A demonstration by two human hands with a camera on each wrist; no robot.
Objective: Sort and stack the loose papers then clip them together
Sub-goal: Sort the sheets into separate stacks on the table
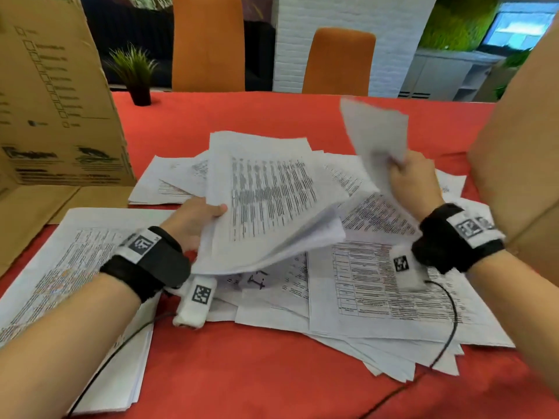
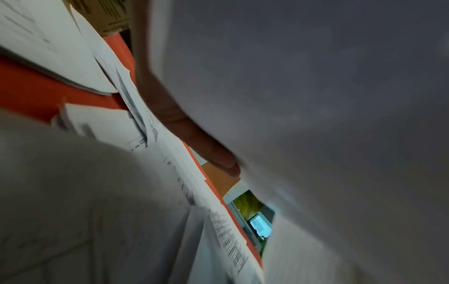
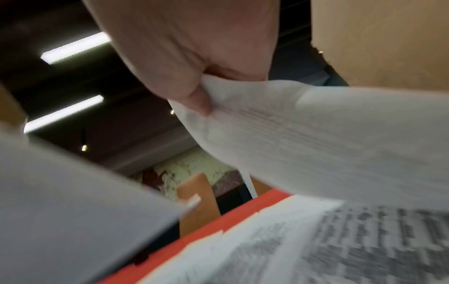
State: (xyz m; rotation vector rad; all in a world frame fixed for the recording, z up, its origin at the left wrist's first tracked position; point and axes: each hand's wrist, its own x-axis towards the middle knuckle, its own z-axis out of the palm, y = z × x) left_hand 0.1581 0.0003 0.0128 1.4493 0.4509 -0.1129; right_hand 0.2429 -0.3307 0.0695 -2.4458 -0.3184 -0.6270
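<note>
Loose printed papers lie scattered over the middle of the red table. My left hand holds a lifted bundle of printed sheets above that pile, thumb on top; the left wrist view has my fingers under the bundle's blank underside. My right hand pinches a single sheet raised over the far right of the pile. In the right wrist view the thumb and fingers nip that sheet's corner. A separate stack of papers lies at the near left.
Cardboard boxes stand at the left and right of the table, with a cardboard flap lying flat beside the left stack. A small potted plant and two orange chairs are at the far edge. Cables trail from my wrist cameras.
</note>
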